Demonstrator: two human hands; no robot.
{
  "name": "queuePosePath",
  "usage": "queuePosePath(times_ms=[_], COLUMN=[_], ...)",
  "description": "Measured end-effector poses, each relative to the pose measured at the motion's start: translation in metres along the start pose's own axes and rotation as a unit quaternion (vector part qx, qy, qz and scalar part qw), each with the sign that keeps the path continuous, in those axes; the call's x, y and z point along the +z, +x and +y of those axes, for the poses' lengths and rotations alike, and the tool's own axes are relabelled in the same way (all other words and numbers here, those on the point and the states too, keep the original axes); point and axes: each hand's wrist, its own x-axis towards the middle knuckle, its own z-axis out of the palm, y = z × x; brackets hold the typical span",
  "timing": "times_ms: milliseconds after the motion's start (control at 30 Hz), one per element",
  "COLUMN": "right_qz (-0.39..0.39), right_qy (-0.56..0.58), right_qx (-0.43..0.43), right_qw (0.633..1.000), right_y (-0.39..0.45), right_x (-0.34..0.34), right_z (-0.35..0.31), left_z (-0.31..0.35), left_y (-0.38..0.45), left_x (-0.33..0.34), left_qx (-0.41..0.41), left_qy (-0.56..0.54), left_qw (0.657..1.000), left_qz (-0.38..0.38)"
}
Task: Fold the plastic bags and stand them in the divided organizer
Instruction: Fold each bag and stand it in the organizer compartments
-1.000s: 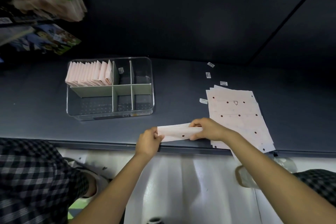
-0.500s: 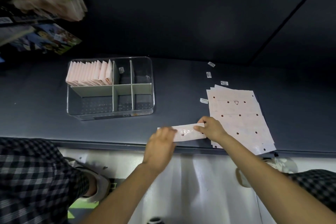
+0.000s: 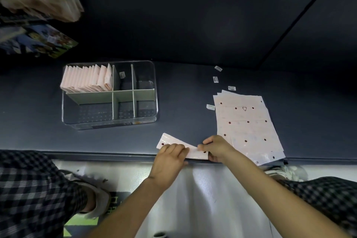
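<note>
A pale pink plastic bag (image 3: 169,140), folded into a long narrow strip with dark dots, lies at the front edge of the dark table. My left hand (image 3: 170,157) covers its middle, fingers curled over it. My right hand (image 3: 217,148) pinches the strip's right end. The strip's left end sticks out free, past my left hand. A clear divided organizer (image 3: 110,121) stands at the back left. Its back-left compartment holds several folded pink bags (image 3: 87,79) standing upright; the other compartments hold no bags.
A stack of flat pink bags (image 3: 247,125) lies right of my hands, reaching the table's front edge. Small white stickers (image 3: 215,79) are scattered behind the stack, and one (image 3: 122,74) sits in the organizer. Colourful boxes (image 3: 38,40) stand on shelves at the far left.
My left hand has slid right along the strip, from its left end to its middle. Both hands are now close together, and the strip lies slanted with its left end free.
</note>
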Motion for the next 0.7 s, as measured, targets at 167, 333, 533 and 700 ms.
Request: queuePosePath(times_ms=[167, 333, 533, 700], right_qz=[0.053, 0.112, 0.03, 0.016], right_qy=[0.136, 0.07, -0.053, 0.064], right_qx=[-0.08, -0.233, -0.28, -0.272], right_qw=[0.986, 0.963, 0.958, 0.96], right_y=[-0.025, -0.05, -0.08, -0.096], right_x=[-0.008, -0.006, 0.02, 0.006], right_z=[-0.015, -0.031, -0.036, -0.044], left_z=[0.0, 0.012, 0.037, 0.034], left_y=[0.016, 0.051, 0.058, 0.052], left_x=[-0.023, -0.071, -0.107, -0.119], left_qx=[-0.105, -0.363, -0.373, -0.37], left_qy=[-0.111, -0.547, -0.722, -0.745], left_qw=[0.988, 0.754, 0.583, 0.555], left_qz=[-0.012, 0.035, -0.021, -0.032])
